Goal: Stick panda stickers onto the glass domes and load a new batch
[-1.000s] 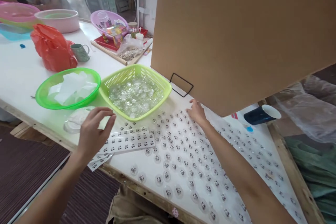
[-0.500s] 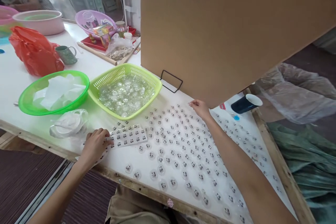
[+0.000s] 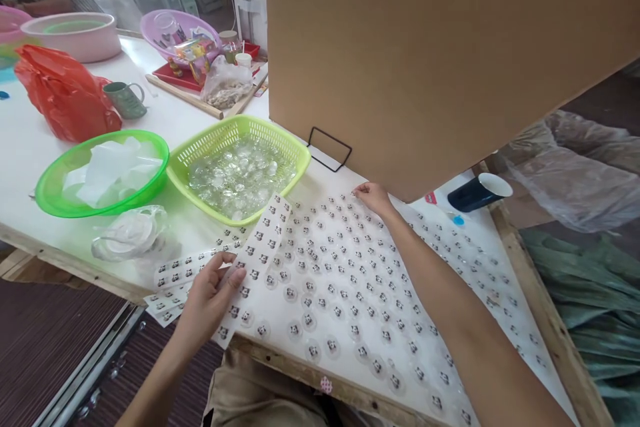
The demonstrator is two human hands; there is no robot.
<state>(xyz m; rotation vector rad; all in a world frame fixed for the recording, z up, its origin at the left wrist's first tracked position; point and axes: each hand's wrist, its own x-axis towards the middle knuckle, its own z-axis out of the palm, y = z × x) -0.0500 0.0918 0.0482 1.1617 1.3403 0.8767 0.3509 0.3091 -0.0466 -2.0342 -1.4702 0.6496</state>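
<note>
A strip of panda stickers (image 3: 265, 235) is pinched between the thumb and fingers of my left hand (image 3: 213, 290), lifted and slanting over the table's front edge. Under and beside that hand lie more panda sticker strips (image 3: 175, 271). My right hand (image 3: 375, 199) is at the far side of the table, its thumb and fingertips pressed together; whatever is between them is too small to make out. Around and below my right arm spread many clear round discs (image 3: 331, 345), each with a panda picture on it.
A yellow-green basket (image 3: 239, 219) holds clear round pieces. Beside it are a green bowl (image 3: 163, 181) with white scraps, a clear plastic bag (image 3: 131, 237), a red bag (image 3: 63, 97) and a mug (image 3: 126, 101). A large cardboard panel (image 3: 400, 67) stands behind; a dark cup (image 3: 467, 197) lies right.
My left hand has lifted a sticker strip off the table, moved right and tilted it upward. My right hand has shifted slightly left and stays pinched at the far side.
</note>
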